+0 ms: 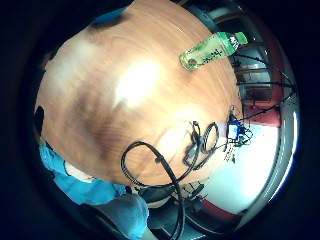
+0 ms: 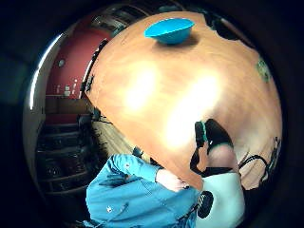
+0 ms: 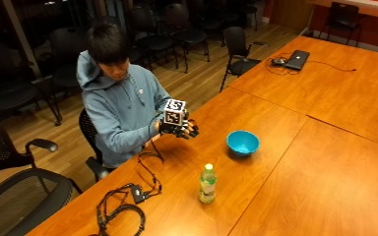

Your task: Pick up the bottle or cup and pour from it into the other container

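A green bottle (image 3: 206,184) with a green cap stands upright on the wooden table (image 3: 287,162), also seen in the little finger side palm view (image 1: 212,50). A blue bowl (image 3: 242,142) sits a little beyond it, empty as far as I can see, and shows in the thumb side view as well (image 2: 169,29). My gloved right hand (image 3: 181,128) hovers above the table's near edge in front of the person's chest. It is well short of both bottle and bowl. Its fingers hang relaxed and hold nothing. A gloved finger (image 2: 216,137) shows in the thumb side view.
Black cables (image 3: 127,204) lie looped on the table beside the person, toward the bottle; they also appear here (image 1: 165,160). A laptop (image 3: 297,59) sits on the far table. Office chairs (image 3: 18,182) stand around the person.
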